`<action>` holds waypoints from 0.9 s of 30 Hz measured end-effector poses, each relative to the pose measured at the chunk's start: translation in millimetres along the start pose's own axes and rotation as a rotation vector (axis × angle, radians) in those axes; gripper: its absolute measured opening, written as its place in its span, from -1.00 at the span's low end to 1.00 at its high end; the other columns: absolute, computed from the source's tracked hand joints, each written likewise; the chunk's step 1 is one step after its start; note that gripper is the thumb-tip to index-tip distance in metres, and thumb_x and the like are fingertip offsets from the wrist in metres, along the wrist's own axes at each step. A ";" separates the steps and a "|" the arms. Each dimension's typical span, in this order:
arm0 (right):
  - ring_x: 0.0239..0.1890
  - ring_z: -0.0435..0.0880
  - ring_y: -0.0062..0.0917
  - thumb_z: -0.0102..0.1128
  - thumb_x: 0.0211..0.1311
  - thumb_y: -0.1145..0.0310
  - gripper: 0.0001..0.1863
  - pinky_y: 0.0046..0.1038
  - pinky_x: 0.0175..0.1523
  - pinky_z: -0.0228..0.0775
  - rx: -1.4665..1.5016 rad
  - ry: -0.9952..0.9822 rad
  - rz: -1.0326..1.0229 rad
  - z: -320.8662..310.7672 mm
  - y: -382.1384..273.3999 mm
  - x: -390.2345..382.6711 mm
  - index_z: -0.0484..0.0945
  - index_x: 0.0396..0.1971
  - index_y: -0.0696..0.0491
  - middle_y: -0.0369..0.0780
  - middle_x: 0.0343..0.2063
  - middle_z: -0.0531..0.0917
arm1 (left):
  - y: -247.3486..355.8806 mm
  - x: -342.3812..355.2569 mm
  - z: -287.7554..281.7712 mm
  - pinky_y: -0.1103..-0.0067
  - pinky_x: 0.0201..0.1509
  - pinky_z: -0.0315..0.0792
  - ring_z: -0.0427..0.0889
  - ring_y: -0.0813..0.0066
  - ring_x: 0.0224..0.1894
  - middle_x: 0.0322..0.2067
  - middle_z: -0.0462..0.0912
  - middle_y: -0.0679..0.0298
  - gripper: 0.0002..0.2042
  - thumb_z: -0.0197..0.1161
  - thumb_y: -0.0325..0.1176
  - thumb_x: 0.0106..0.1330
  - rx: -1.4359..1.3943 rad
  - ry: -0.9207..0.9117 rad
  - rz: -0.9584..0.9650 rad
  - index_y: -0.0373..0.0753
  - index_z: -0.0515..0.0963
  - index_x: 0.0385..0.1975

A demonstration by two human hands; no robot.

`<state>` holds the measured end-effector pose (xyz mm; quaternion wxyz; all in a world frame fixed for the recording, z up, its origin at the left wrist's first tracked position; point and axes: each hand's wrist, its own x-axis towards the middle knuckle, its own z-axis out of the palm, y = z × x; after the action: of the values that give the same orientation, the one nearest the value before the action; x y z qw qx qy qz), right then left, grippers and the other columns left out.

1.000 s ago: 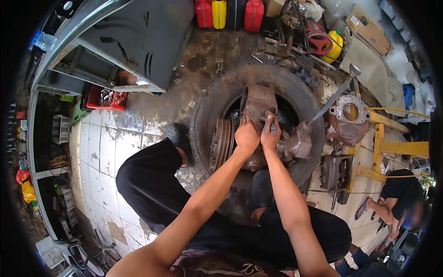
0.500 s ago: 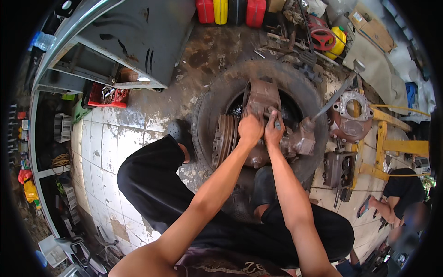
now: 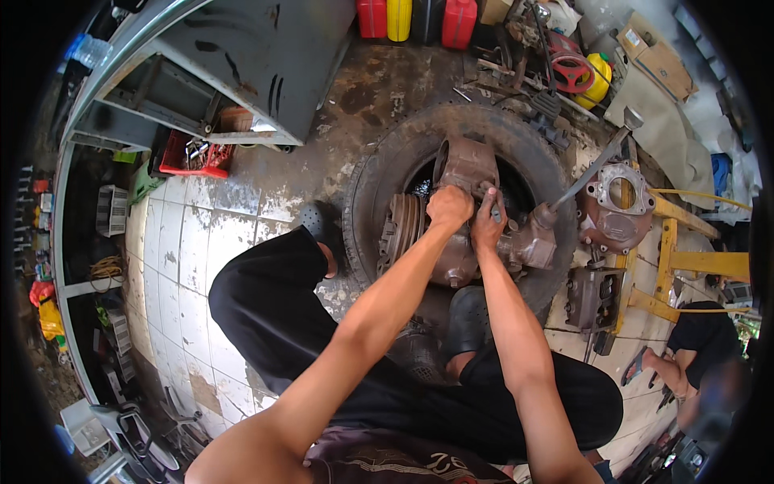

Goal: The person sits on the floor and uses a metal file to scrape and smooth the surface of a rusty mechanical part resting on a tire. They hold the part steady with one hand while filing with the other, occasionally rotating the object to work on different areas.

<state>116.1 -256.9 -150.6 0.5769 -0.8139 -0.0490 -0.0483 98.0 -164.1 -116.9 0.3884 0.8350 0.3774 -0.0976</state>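
Note:
A brown metal machine housing [image 3: 466, 165], like a gearbox, rests on a tyre [image 3: 367, 165] lying flat between my legs. Grooved metal rings [image 3: 403, 226] form its left side, and a long grey lever [image 3: 592, 171] slants up from its right. At the middle of the housing my left hand [image 3: 450, 207] is closed in a fist; whatever it grips is hidden. Right beside it, my right hand [image 3: 486, 226] is closed with its fingers pointing away from me, against the housing. A small grey piece shows at its fingers, too small to name.
Right of the tyre lie a round metal casting [image 3: 619, 206], another metal part [image 3: 595, 298] and a yellow frame [image 3: 709, 262]. A red tray of metal pieces [image 3: 193, 157] sits by the grey cabinet [image 3: 242, 56]. Another person [image 3: 693, 347] sits far right; jerrycans [image 3: 458, 22] stand behind.
The whole view has shifted slightly. My left fist has turned a little on the housing, and the fingers of my right hand point more upright. Both hands stay at the same spot.

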 end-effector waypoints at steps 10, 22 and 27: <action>-0.07 0.62 -0.05 -0.04 0.43 0.21 -0.69 -0.20 0.00 0.40 -0.077 0.068 0.004 -8.7 13.0 3.5 0.53 -0.06 0.10 0.01 -0.15 0.67 | -33.6 -20.6 -128.0 0.13 0.09 0.45 0.61 -0.20 -0.07 -0.20 0.63 -0.25 -0.51 -0.05 -0.04 0.39 0.015 0.009 0.261 -0.40 0.65 -0.26; -0.10 0.63 -0.08 -0.04 0.43 0.07 -0.60 -0.21 -0.03 0.39 -0.243 0.024 0.022 -2.7 -2.9 3.3 0.56 -0.11 0.11 -0.01 -0.20 0.69 | -57.1 -28.5 -94.4 0.15 -0.06 0.48 0.65 -0.09 -0.19 -0.35 0.69 -0.02 -0.77 0.05 -0.32 0.32 -0.174 0.244 0.320 -0.06 0.64 -0.15; -0.12 0.63 -0.10 -0.06 0.44 0.05 -0.58 -0.22 -0.04 0.39 -0.268 0.001 0.034 -3.7 -7.9 1.2 0.56 -0.11 0.12 -0.03 -0.22 0.70 | -46.6 -20.4 -58.4 0.16 0.05 0.47 0.69 -0.04 -0.22 -0.37 0.70 -0.05 -0.55 0.07 -0.36 0.30 0.205 0.180 0.437 -0.31 0.39 0.21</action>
<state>116.1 -257.8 -141.9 0.4637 -0.8844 -0.0279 -0.0448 43.3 -113.9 -94.6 0.2782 0.9371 0.2094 0.0256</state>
